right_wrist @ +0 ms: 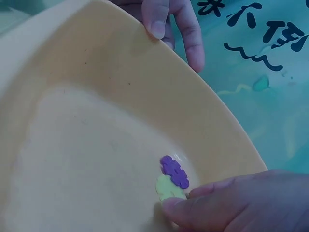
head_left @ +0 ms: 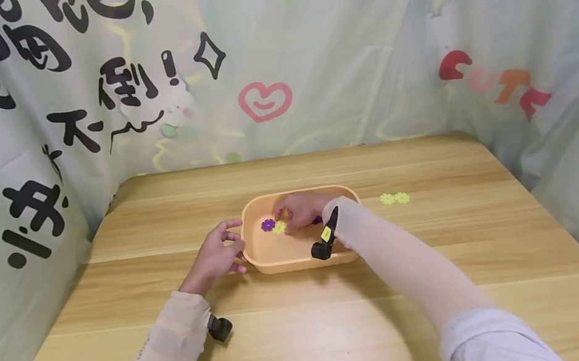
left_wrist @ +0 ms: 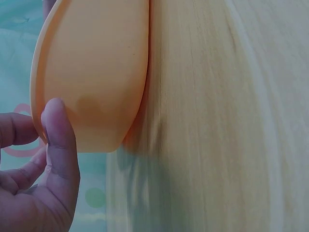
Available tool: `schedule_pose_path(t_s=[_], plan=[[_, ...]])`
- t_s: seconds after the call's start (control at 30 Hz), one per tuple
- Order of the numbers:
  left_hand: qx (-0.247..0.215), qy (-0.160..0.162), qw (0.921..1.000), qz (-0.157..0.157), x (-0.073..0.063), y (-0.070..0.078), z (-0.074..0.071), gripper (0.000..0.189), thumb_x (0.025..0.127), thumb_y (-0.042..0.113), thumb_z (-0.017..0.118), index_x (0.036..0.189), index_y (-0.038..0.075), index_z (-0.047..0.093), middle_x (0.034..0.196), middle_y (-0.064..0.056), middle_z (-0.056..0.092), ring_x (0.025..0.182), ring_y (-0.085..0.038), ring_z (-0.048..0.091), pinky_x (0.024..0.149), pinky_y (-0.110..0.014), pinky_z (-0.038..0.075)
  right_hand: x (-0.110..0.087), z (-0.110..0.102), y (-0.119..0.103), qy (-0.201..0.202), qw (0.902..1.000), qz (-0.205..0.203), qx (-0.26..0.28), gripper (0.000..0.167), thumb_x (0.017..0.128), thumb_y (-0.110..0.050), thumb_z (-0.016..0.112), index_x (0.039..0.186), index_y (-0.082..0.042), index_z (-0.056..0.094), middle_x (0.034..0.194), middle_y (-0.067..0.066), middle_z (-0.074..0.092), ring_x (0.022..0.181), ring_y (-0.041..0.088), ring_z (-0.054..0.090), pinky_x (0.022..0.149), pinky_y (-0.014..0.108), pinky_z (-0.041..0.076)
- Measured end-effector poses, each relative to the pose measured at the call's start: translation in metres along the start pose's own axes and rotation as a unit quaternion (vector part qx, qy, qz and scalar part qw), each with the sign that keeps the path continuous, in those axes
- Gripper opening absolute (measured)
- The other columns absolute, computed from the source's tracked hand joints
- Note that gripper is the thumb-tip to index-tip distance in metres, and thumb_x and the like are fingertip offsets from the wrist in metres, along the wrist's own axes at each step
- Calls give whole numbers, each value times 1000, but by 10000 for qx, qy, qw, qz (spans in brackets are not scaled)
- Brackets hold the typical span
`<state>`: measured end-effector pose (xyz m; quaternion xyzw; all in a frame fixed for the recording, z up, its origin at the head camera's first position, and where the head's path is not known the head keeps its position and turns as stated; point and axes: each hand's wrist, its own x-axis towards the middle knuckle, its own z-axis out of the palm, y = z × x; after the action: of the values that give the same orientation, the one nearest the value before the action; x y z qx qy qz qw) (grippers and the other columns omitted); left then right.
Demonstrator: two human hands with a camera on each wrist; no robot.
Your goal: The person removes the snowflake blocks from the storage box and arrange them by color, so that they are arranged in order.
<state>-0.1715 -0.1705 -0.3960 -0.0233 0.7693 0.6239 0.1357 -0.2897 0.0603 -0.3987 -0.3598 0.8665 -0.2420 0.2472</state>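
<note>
My left hand (head_left: 217, 252) pinches the rim at the left end of an orange plastic basin (head_left: 293, 265), thumb on one side of the wall and fingers on the other. Inside the basin is my right hand (head_left: 302, 208), its thumb and fingers at a yellow flower-shaped piece (right_wrist: 169, 187), which they pinch at the edge. Right against that piece is a purple flower-shaped piece (right_wrist: 175, 172), lying toward the basin's left end. Another purple bit (head_left: 317, 220) shows in the basin below the right wrist, mostly hidden by it.
Two yellow flower-shaped pieces (head_left: 394, 198) lie side by side on the wooden table (head_left: 312, 333), right of the basin. A printed cloth (head_left: 331, 43) hangs behind the table and along both sides. Small black cameras are strapped to both wrists.
</note>
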Motion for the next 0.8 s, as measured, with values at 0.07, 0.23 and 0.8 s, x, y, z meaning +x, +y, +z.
schedule_pose_path(t_s=[0.07, 0.23, 0.8], plan=[[-4, 3, 10000, -12, 0, 0, 0, 52, 93, -4, 52, 142, 7, 40, 109, -16, 44, 71, -22, 57, 57, -35, 60, 3, 1, 0, 53, 9999, -49, -147, 36, 82, -13, 75, 116, -8, 63, 97, 1, 58, 79, 14, 50, 68, 24, 44], [56, 15, 10000, 1, 0, 1, 0, 51, 94, -4, 52, 142, 7, 39, 109, -17, 44, 70, -21, 57, 56, -35, 59, 7, 4, 0, 198, 9992, -130, -329, 27, 80, -10, 77, 105, -8, 66, 85, 1, 57, 75, 14, 51, 66, 23, 45], [59, 24, 10000, 38, 0, 0, 0, 51, 94, -4, 52, 142, 7, 40, 110, -17, 44, 70, -22, 57, 56, -36, 60, 3, 5, -10, 39, 9970, 314, -710, 21, 82, -18, 78, 95, -11, 62, 78, -1, 57, 70, 11, 51, 63, 21, 44]])
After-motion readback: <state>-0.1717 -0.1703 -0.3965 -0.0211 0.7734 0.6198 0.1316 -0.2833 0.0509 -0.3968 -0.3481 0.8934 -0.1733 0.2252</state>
